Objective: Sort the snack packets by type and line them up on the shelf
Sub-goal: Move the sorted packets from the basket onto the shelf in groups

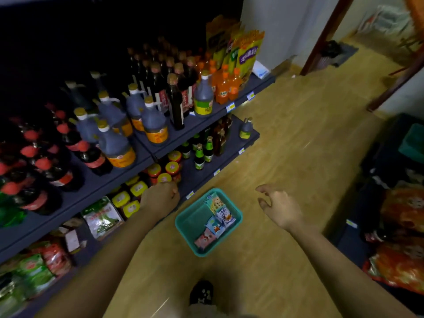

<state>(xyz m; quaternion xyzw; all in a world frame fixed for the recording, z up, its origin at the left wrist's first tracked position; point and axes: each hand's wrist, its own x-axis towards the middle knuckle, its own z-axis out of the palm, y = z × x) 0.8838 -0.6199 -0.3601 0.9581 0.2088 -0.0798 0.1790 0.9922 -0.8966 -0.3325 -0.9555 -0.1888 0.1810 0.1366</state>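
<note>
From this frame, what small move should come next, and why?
Probably lower the right hand into the teal basket on the floor and take one snack packet. That hand hangs open beside the basket holding nothing, several packets lie inside, and the left hand, closed, is at the lower shelf.

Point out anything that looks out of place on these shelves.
One jug stands alone at the far end of the lower shelf, apart from the other jugs on the shelf above. The snack packets lie jumbled in the teal basket on the floor.

Jars [171, 171] crowd the shelf [202, 177]; floor [286, 143] open.
</note>
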